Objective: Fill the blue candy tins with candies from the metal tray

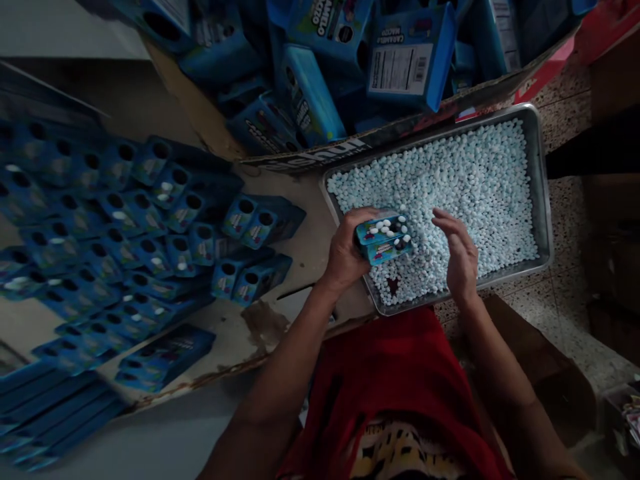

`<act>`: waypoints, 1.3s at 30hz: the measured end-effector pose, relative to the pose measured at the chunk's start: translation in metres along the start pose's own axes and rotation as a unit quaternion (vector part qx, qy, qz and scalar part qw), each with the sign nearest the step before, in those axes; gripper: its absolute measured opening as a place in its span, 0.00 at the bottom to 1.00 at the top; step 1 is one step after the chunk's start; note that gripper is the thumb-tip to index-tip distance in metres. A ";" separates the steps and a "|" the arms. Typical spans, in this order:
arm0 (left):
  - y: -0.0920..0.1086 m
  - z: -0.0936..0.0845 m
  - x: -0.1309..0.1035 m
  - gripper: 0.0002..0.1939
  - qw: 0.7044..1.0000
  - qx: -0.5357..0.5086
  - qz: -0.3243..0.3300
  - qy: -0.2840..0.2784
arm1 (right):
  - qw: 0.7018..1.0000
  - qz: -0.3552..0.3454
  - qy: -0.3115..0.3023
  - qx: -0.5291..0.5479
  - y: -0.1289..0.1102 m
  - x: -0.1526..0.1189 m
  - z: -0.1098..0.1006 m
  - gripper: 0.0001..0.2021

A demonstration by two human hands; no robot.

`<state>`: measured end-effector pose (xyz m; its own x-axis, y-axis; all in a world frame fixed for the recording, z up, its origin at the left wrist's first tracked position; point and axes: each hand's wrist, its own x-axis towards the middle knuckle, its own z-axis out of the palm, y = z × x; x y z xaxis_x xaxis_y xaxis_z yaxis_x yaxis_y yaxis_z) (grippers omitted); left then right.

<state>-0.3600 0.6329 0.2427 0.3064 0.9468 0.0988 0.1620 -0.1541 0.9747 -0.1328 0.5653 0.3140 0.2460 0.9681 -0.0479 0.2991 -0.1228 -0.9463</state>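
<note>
My left hand (346,250) is closed round two small blue candy boxes (384,252) held side by side above the tray's left part. White candies (385,225) lie loose on the tops of these boxes. My right hand (461,257) is open over the tray, palm turned toward the boxes and fingers stretched out, apart from them. Beneath both hands is a metal tray (544,200) filled with small white and pale blue candies (480,180). A dark red scrap (393,287) shows among the candies near the tray's front left corner.
Many blue boxes with round holes (150,207) stand in rows on the table (295,267) at left, some with white candies on top. A cardboard carton (305,159) full of larger blue caramel boxes (410,60) sits behind. Flat blue pieces (55,413) lie lower left.
</note>
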 end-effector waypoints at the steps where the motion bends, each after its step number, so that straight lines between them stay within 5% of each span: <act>1: -0.005 0.003 0.000 0.38 1.000 -0.022 0.004 0.017 | 0.996 -0.014 -0.005 -0.083 0.012 -0.008 -0.005 0.21; 5: -0.028 0.024 -0.001 0.47 0.992 -0.121 0.005 0.028 | 0.896 -0.109 -0.183 -0.389 0.057 -0.028 -0.010 0.32; 8: -0.044 0.038 -0.005 0.49 0.989 -0.138 0.016 0.040 | 0.839 -0.142 -0.203 -0.484 0.082 -0.013 -0.008 0.28; 10: -0.048 0.039 -0.008 0.49 0.991 -0.122 0.008 0.052 | 0.855 -0.131 -0.160 -0.476 0.091 0.009 -0.008 0.23; 12: -0.048 0.033 -0.011 0.53 0.995 -0.083 0.007 0.057 | 0.901 -0.086 -0.088 -0.417 0.093 0.034 -0.009 0.18; 16: -0.039 0.018 -0.011 0.54 0.998 0.025 -0.001 0.058 | 0.990 0.103 0.063 -0.077 0.066 0.062 -0.006 0.11; 19: -0.031 0.016 -0.006 0.52 0.996 0.070 -0.019 0.046 | 0.939 0.230 0.046 0.251 0.026 0.061 0.004 0.16; 21: -0.026 0.018 -0.003 0.55 0.995 0.085 -0.020 0.037 | 0.902 0.240 0.017 0.360 -0.002 0.056 0.014 0.20; 26: -0.018 0.022 0.000 0.45 0.994 0.104 -0.013 0.031 | 0.914 0.145 0.057 0.374 -0.043 0.048 0.050 0.24; 31: 0.001 0.018 0.005 0.37 0.988 0.151 -0.007 0.032 | 0.953 0.020 0.065 0.296 -0.037 0.054 0.072 0.25; 39: 0.043 -0.005 0.015 0.36 0.971 0.220 -0.075 -0.063 | 0.962 0.040 -0.001 0.270 -0.037 0.078 0.078 0.31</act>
<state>-0.3535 0.6424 0.2869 0.3554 0.9304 -0.0900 0.5900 -0.1486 0.7936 -0.1966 0.6620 0.3204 0.2469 0.9607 -0.1271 -0.2435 -0.0654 -0.9677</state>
